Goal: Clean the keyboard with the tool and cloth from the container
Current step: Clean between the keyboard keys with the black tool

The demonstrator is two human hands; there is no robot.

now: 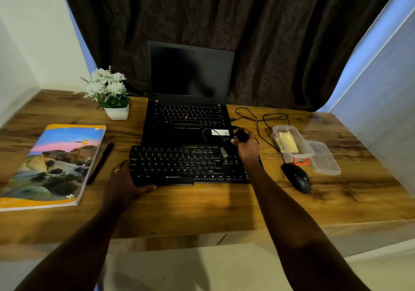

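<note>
**Desk** (202, 207): glossy wood-grain top. Its near edge runs below the keyboard, with pale floor showing beneath.

**Left hand** (125, 179): at the keyboard's near left corner. The thumb lies along the front edge and the fingers curl round the side. It grips the corner, probably to stop the board sliding while it is cleaned.

**Keyboard** (179, 164): black, flat on the desk, square before the person.

**Right hand** (247, 149): over the keyboard's far right end, fingers curled round the tool.

**Tool** (241, 135): a dark, bulb-like piece with a pale tip aimed down and left at the upper key rows. The tip is blurred, so I cannot tell whether it touches the keys. The blowing or brushing step appears to be under way.

**Mouse** (297, 178): dark, right of the keyboard. Its cable loops away behind.

**Container** (305, 148): clear and open, right of the keyboard and beyond the mouse, with a red clip at its near end.

**Cloth** (288, 142): yellow, folded, lying inside the container and not yet taken out.

**Lid** (325, 158): just beside the container on the side away from the keyboard, likely set there to leave the cloth within reach.

**Notebook** (51, 164): closed, left of the keyboard, with a landscape on its cover.

**Pen** (101, 162): black, between the notebook and the keyboard.

**Laptop** (188, 102): open, just behind the keyboard, screen dark.

**Plant** (110, 93): white flowers in a white pot, behind and left of the keyboard.

**Curtain** (224, 21): dark and creased, behind everything. Pale walls stand at either side and the light is dim.
</note>
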